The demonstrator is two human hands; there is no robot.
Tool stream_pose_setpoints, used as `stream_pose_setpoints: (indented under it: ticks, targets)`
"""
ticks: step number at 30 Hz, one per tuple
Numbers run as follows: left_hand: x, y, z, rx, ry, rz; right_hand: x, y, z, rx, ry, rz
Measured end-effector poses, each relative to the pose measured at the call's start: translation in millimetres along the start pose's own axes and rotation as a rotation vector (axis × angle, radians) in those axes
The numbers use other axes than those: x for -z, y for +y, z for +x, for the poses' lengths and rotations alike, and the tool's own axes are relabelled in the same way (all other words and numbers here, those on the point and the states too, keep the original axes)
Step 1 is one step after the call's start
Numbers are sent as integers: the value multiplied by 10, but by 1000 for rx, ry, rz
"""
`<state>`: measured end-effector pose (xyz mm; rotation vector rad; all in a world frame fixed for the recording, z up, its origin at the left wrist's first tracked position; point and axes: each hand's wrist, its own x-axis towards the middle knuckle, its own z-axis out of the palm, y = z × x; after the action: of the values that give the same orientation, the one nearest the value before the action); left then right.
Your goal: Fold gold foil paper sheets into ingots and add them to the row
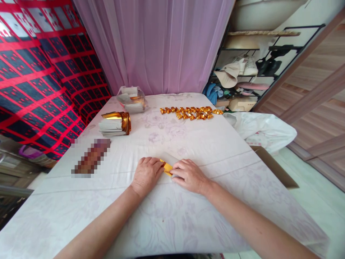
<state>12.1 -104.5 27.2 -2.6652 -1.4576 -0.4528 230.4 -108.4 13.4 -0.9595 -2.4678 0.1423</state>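
Gold paper (167,168) right between the hands, well in from the tabletop's (172,208) near edge: left hand (147,173), right hand (191,176), both with fingers bent, pinching it!

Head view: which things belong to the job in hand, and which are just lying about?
Likely belonging to the job:
gold-and-grey paper, between left hand and right hand
stack of sheets
clear bag of sheets
rows of gold pieces

Probably just lying about:
white plastic bag
cardboard
beige cap
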Motion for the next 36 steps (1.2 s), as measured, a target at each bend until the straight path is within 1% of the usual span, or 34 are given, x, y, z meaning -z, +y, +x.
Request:
stream_pose_setpoints:
  ticks: [5,8,10,13,15,19,25,32,36]
  targets:
    - [-69,-24,-25,86,15,-131,12,-27,17,27,-4,-40]
    - [-68,-7,-27,98,36,-170,12,-72,29,62,-7,-89]
    - [-62,2,-23,75,55,-178,10,-100,34,72,1,-120]
    - [-54,-6,-16,-6,75,-212,8,-120,40,61,19,-131]
    - [-46,-26,-15,-39,77,-249,11,-117,43,37,21,-99]
    - [-20,-68,-29,-48,49,-302,21,-83,49,-40,-20,-17]
    - [-1,-51,-34,2,-3,-287,27,-69,51,-34,-55,-56]
    - [-6,-26,-39,-4,-11,-261,27,-79,59,-28,-25,-70]
    - [-9,32,-30,14,-2,-223,-12,-85,79,-42,3,-79]
